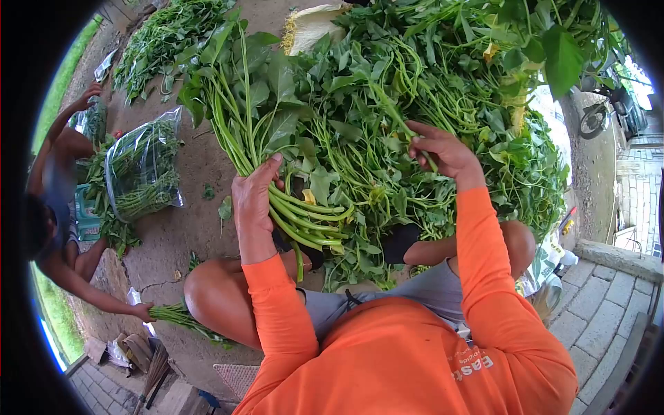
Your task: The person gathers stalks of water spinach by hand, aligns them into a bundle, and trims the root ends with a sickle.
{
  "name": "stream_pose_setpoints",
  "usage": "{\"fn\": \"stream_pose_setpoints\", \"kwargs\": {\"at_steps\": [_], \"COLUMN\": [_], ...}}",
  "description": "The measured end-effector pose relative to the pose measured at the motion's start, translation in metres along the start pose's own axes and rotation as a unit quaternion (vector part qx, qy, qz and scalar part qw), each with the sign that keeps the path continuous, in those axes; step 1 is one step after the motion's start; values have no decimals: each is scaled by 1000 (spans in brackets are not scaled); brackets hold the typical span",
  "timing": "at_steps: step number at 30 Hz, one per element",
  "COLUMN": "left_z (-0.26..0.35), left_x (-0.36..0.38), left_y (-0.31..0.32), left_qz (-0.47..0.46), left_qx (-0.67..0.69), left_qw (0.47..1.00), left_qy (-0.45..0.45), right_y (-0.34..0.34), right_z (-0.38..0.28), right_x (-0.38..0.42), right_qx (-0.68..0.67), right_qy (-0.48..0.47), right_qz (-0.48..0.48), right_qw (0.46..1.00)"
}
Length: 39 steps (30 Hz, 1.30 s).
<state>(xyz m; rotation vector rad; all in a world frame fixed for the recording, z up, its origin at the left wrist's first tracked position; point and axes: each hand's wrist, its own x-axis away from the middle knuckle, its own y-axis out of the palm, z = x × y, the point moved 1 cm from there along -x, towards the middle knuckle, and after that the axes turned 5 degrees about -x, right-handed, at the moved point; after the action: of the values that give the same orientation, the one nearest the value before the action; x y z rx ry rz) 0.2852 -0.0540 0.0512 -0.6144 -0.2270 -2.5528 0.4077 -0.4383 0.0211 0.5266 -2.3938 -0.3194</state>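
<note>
My left hand (254, 194) is closed around a bunch of leafy green stems (232, 142). The leaves fan out above my thumb, and the cut stem ends curve out to the lower right. In my right hand (443, 153), the fingers pinch a single green stem (394, 111) that slants up to the left. Under and beyond both hands spreads a large heap of leafy greens (353, 166), its stems tangled together. My crossed legs sit at the near edge of this heap.
At left, another person (62, 200) holds a small bunch of greens (180, 316). Beside them lie a clear plastic bag of greens (145, 166) and a green plastic stool or crate (86, 214). A second pile of greens (166, 41) is farther back. A motorcycle (622, 104) stands at right.
</note>
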Motion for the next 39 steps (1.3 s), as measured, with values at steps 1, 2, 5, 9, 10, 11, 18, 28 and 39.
{"fn": "stream_pose_setpoints", "kwargs": {"at_steps": [1,2,5,9,10,11,18,28,39], "left_z": [0,0,-2,-6,-11,-16,-40,-78,-142], "left_x": [0,0,2,8,10,12,21,16,8], "left_y": [2,3,9,22,23,25,40,59,74], "left_qz": [-4,-10,-35,-66,-70,-79,-116,-122,-194], "left_qx": [1,0,1,8,5,3,-16,-7,118], "left_qw": [1000,1000,999,998,997,997,992,991,951], "left_qy": [-1,2,3,-17,-23,-25,-45,-58,-212], "right_y": [1,2,15,24,31,38,52,82,126], "right_z": [-15,-29,-28,-10,-7,-2,28,40,140], "right_x": [26,52,87,118,123,128,139,121,67], "right_qx": [11,22,41,-73,-73,-76,-98,273,116], "right_qy": [-23,-46,-33,-51,-76,-100,-206,-442,-57], "right_qz": [-14,-27,55,67,86,107,143,334,156], "right_qw": [1000,998,997,994,991,986,963,786,979]}}
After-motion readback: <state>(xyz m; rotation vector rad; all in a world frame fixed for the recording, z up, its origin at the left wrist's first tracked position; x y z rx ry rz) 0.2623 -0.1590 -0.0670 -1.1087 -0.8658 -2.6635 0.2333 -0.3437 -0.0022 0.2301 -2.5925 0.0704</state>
